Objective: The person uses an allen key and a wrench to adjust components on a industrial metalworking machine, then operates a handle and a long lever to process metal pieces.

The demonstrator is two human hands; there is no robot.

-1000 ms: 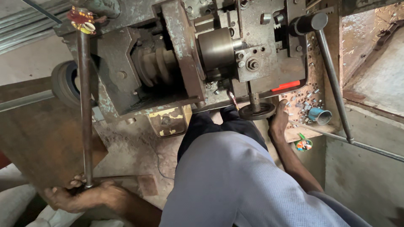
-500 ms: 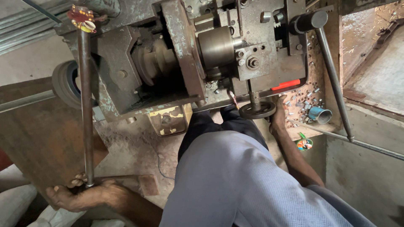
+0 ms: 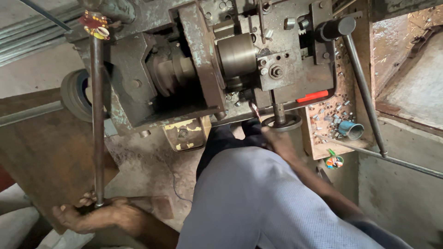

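My left hand grips the lower end of a long dark metal lever rod that runs up to the top of the grey machine. Blurred with motion, my right hand is at the small round handwheel under the machine's front, just touching its rim. Whether the fingers close on the wheel I cannot tell. A steel cylinder sticks out of the machine's middle. My body in a grey-blue shirt fills the lower centre.
A second long lever with a black knob slants down the right side. A tray with several small metal parts and a blue cup sits at the right. A red bar lies on the machine. A brown wooden board is on the left.
My right hand has moved left along the handwheel and is now blurred. The left hand stays on the rod's lower end. The view has shifted slightly.
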